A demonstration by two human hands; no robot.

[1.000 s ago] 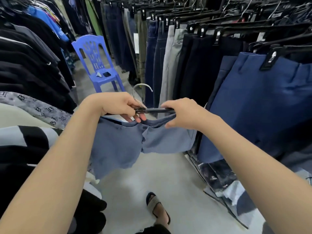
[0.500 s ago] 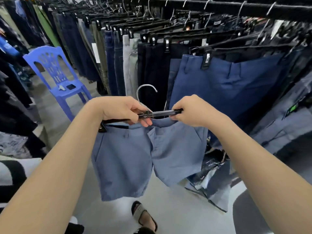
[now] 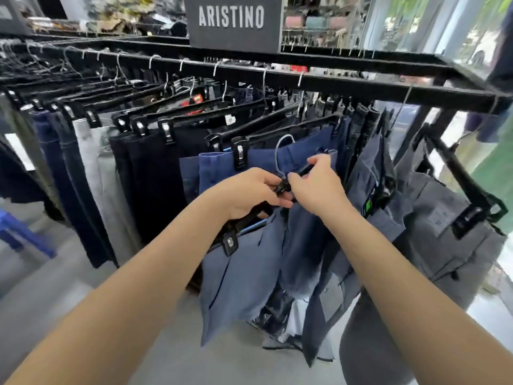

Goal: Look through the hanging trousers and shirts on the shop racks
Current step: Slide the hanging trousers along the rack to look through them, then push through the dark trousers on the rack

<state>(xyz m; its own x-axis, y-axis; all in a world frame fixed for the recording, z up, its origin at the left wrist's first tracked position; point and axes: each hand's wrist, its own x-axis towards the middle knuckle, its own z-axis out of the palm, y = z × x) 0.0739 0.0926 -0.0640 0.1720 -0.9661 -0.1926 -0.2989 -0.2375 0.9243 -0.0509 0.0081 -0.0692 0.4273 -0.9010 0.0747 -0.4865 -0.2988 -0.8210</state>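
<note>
Blue-grey shorts on a black clip hanger are held off the rail, in front of the hanging trousers and just beside the darker blue pair on the rack.

The hanger bar is gripped by the left hand, fingers curled round it near the wire hook. The bar's other side is pinched by the right hand, thumb and fingers clamped on it. The hook points up and is free, not yet on the rail.

Handling, as judged: the shorts are light, soft and limp; fabric folds and swings, so no support is offered by the cloth itself. The hanger is stiff plastic, the only rigid part. Hold is best taken on the bar close to the hook, so the load hangs balanced. One clip is seen at the left end; the waistband could be pulled out of the clips if the fabric is tugged. The wire hook is thin and turns easily; it has to be aimed into a gap between neighbouring hooks.

Grey shorts hang to the right, on the end arm.
</note>
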